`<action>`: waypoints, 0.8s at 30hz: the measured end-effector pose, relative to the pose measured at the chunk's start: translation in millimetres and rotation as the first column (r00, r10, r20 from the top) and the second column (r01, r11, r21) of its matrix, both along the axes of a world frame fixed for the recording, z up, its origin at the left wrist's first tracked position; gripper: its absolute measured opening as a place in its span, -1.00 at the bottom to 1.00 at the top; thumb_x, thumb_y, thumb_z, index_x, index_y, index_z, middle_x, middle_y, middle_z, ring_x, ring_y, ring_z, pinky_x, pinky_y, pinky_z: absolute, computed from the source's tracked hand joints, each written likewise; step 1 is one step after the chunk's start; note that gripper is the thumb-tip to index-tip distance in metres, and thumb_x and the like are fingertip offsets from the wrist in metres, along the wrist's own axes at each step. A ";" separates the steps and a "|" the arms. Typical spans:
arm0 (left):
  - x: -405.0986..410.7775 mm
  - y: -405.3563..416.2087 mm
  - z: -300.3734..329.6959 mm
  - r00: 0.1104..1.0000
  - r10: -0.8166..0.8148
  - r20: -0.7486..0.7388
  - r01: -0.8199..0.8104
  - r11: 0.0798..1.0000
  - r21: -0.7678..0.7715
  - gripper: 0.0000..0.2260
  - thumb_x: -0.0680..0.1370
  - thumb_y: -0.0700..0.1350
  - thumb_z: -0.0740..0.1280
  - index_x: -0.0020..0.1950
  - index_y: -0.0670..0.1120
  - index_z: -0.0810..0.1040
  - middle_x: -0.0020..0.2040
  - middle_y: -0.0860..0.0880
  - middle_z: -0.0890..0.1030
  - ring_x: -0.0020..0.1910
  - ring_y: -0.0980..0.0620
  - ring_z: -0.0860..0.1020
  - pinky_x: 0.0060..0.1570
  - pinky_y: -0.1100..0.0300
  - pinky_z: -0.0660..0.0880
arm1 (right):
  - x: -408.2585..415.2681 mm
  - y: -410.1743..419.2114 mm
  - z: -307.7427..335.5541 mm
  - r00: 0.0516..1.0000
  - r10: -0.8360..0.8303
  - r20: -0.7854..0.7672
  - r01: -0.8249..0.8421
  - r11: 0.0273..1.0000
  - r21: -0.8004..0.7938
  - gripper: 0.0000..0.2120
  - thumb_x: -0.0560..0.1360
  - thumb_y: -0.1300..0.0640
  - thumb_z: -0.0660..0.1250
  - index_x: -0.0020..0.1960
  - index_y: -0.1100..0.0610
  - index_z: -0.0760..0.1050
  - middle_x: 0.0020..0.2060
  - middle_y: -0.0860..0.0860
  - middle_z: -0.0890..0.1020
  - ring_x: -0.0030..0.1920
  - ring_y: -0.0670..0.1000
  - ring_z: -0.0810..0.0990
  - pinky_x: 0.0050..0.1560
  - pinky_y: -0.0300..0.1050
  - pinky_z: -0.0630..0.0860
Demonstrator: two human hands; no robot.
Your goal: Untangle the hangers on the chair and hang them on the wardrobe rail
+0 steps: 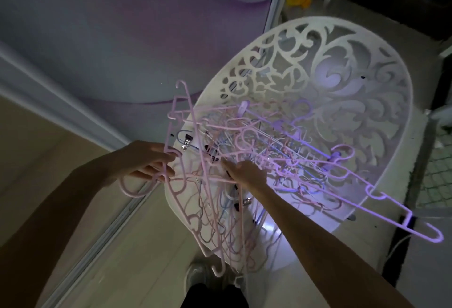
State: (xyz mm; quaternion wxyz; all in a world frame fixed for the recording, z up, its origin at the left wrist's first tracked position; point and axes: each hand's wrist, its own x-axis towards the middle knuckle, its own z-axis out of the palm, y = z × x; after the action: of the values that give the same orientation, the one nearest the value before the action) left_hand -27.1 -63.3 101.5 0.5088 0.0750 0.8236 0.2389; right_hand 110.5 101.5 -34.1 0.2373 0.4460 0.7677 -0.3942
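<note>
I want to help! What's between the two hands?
In the head view, pink hangers from the tangle cross between the left hand and right hand, over the chair's front edge.

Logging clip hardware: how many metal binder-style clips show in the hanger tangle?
2: one clip by the left hand, another clip below the right hand. Others may hide in the tangle.

A home bedroom is indicated: a sliding wardrobe door (102,38) is seen across the upper left, an ornate white chair (342,75) at the centre right, a yellow toy (297,0) on the floor at the top.
</note>
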 end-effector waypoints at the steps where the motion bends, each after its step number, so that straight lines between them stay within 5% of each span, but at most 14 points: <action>1: -2.3 -3.4 3.1 1.000 0.004 -0.010 -0.004 1.000 0.006 -0.68 0.59 -0.13 0.24 0.31 -0.21 0.44 -0.59 0.18 0.56 -0.60 0.30 0.53 -0.49 0.38 0.48 | 4.3 -4.2 1.5 0.990 0.137 0.019 -0.137 0.990 0.023 -0.34 0.38 -0.50 0.02 -0.32 0.09 0.47 -0.30 0.10 0.56 -0.11 0.08 0.60 0.07 -0.07 0.45; 3: -6.9 -8.6 5.1 1.000 0.004 -0.024 -0.004 1.000 0.013 -0.69 0.58 -0.11 0.24 0.30 -0.19 0.46 -0.57 0.19 0.57 -0.57 0.30 0.54 -0.39 0.32 0.44 | 13.3 -15.8 5.0 0.958 0.287 -0.003 -0.287 0.957 0.032 -0.37 0.40 -0.49 0.04 -0.48 0.05 0.26 -0.52 0.00 0.38 -0.42 0.01 0.44 -0.27 -0.18 0.35; 5: -10.4 -13.5 6.8 1.000 0.017 -0.021 -0.017 1.000 0.024 -0.70 0.58 -0.11 0.25 0.29 -0.17 0.47 -0.56 0.19 0.57 -0.53 0.26 0.57 -0.39 0.33 0.41 | 19.8 -22.3 10.2 0.929 0.360 -0.084 -0.349 0.929 0.127 -0.36 0.41 -0.46 0.08 -0.51 0.07 0.14 -0.60 -0.04 0.26 -0.53 -0.04 0.29 -0.34 -0.19 0.31; 8: -19.8 -25.3 3.2 0.999 0.042 -0.027 -0.042 0.999 0.011 -0.72 0.57 -0.09 0.27 0.26 -0.13 0.49 -0.54 0.19 0.59 -0.35 0.16 0.58 -0.39 0.34 0.40 | 23.2 -17.5 23.2 0.939 0.330 -0.097 -0.317 0.940 0.127 -0.37 0.49 -0.37 0.06 -0.53 0.08 0.20 -0.56 0.01 0.37 -0.42 0.02 0.43 0.03 -0.09 0.45; 10: -27.4 -34.1 4.7 0.999 0.044 -0.026 -0.044 0.999 -0.016 -0.73 0.56 -0.04 0.29 0.22 -0.11 0.53 -0.37 0.12 0.68 -0.30 0.13 0.63 -0.33 0.33 0.45 | 22.4 -11.6 37.1 0.953 0.292 -0.081 -0.286 0.955 0.074 -0.46 0.57 -0.22 0.06 -0.49 0.03 0.18 -0.50 0.02 0.34 -0.27 0.07 0.47 0.26 0.02 0.31; 14: -44.1 -48.2 18.7 0.999 -0.042 0.004 0.043 0.996 -0.077 -0.60 0.42 0.13 0.39 0.22 0.03 0.53 -0.07 0.03 0.72 -0.09 0.04 0.69 0.00 0.08 0.58 | 23.9 1.3 52.5 0.999 0.035 -0.022 -0.037 0.995 -0.088 -0.52 0.55 -0.18 0.10 -0.43 0.09 0.28 -0.43 0.02 0.35 -0.30 0.01 0.42 0.42 0.06 0.20; 16: -51.4 -50.0 27.0 0.997 -0.074 0.027 0.076 0.993 -0.085 -0.42 0.24 0.23 0.45 0.21 0.06 0.53 -0.05 0.04 0.71 -0.06 0.04 0.69 0.08 -0.01 0.56 | 29.8 3.7 66.3 0.999 -0.039 0.001 0.039 0.988 -0.146 -0.58 0.54 -0.18 0.14 -0.26 0.16 0.40 -0.28 0.05 0.43 -0.12 0.05 0.51 0.37 0.02 0.28; 19: -37.2 -32.4 65.9 0.995 -0.103 0.001 0.103 0.994 -0.028 -0.66 0.40 0.07 0.42 0.14 0.03 0.56 -0.13 0.02 0.72 -0.10 0.00 0.68 -0.06 0.14 0.57 | 44.1 13.9 93.4 0.979 -0.204 -0.009 0.193 0.942 -0.273 -0.76 0.54 0.06 0.23 -0.26 0.16 0.36 -0.29 0.04 0.39 -0.26 -0.03 0.40 -0.08 -0.18 0.36; 21: -20.7 -17.5 81.5 0.996 -0.089 -0.028 0.090 0.995 0.038 -0.92 0.55 -0.09 0.30 0.01 0.03 0.56 -0.32 0.06 0.70 -0.25 0.05 0.65 -0.28 0.26 0.50 | 60.3 25.5 112.6 0.961 -0.276 0.005 0.260 0.899 -0.353 -0.80 0.55 0.13 0.17 -0.24 0.13 0.37 -0.20 0.05 0.48 -0.24 -0.03 0.38 -0.12 -0.17 0.36; 24: 10.9 4.5 91.5 0.996 -0.082 0.042 0.078 0.993 0.084 -0.92 0.57 -0.19 0.26 -0.06 -0.06 0.53 -0.45 0.05 0.64 -0.48 0.10 0.60 -0.55 0.36 0.46 | 77.9 46.8 135.2 0.920 -0.391 -0.017 0.320 0.778 -0.541 -0.79 0.56 0.14 0.09 -0.14 0.15 0.45 -0.29 0.00 0.67 -0.27 -0.02 0.45 -0.24 -0.23 0.37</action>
State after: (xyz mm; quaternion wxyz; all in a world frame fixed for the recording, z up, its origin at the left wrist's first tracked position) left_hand -16.3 -58.8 193.0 0.5329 0.1235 0.7978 0.2535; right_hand 188.4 148.3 101.1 0.2218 0.4742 0.5449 -0.6550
